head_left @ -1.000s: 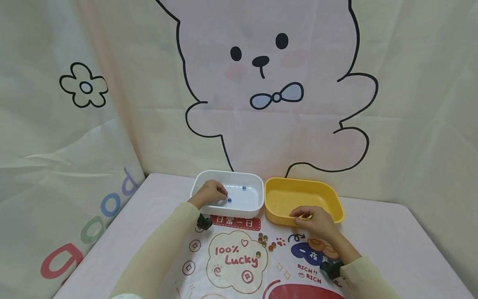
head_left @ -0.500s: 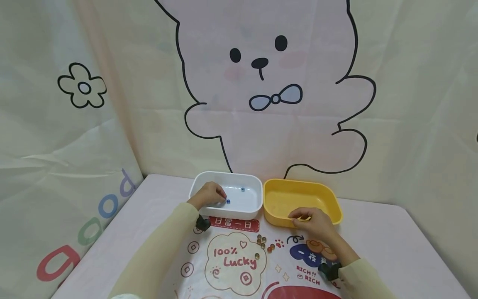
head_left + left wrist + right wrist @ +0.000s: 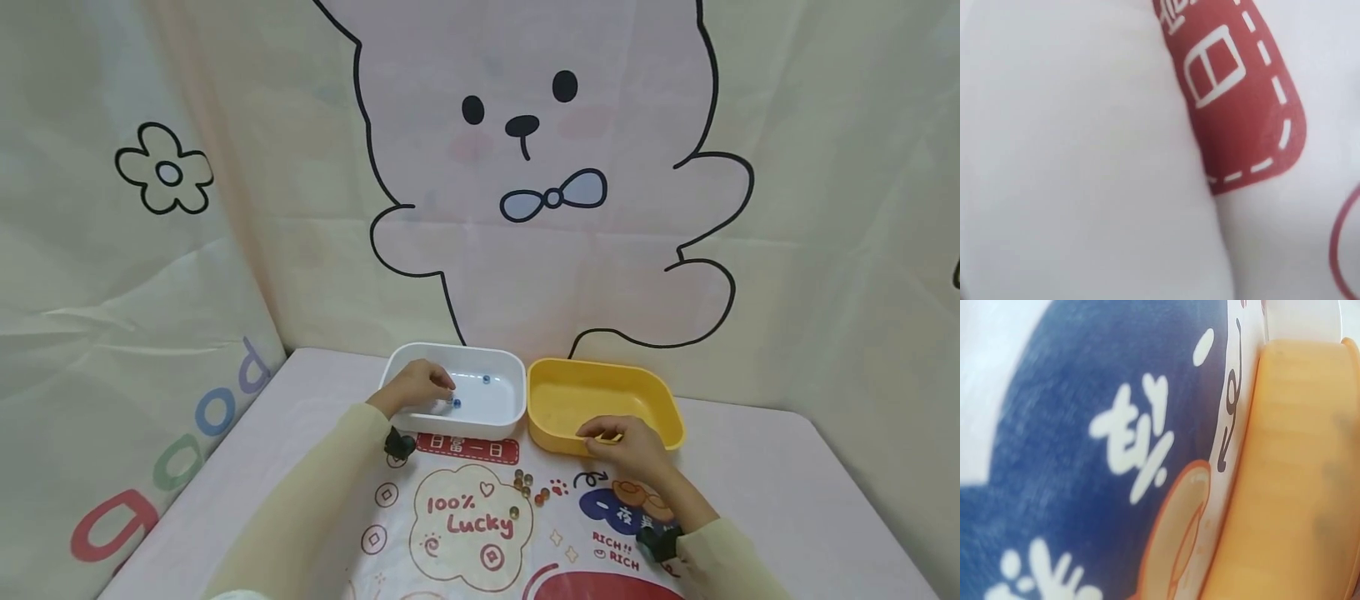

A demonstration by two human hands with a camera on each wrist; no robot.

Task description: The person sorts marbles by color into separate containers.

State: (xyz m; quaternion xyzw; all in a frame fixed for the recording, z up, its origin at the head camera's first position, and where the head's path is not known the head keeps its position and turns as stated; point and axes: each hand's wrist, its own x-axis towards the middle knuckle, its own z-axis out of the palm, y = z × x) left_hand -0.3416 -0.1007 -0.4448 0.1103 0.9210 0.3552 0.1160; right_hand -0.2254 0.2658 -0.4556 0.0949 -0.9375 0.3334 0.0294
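Observation:
Inside the white tub (image 3: 504, 429), my left hand (image 3: 420, 386) hangs over the left part with its fingers bent downward. Just below its fingertips lie a blue marble (image 3: 457, 403) and what looks like another small one beside it. A second blue marble (image 3: 486, 379) sits further back in the tub. My right hand (image 3: 628, 443) grips the front rim of the yellow tub (image 3: 551, 433), thumb outside and fingers over the edge. Neither wrist view shows fingers; the right one shows the yellow wall (image 3: 1285, 469).
Several amber and brownish marbles (image 3: 525, 483) lie on the printed tablecloth (image 3: 465, 567) in front of the tubs. Both tubs stand side by side near the back edge, against a hanging cloth (image 3: 825, 250) with a bear drawing.
My left hand has lifted slightly and shifted left from the marble by its fingertips; a small marble now shows beneath them. The right hand stays at the yellow tub's rim.

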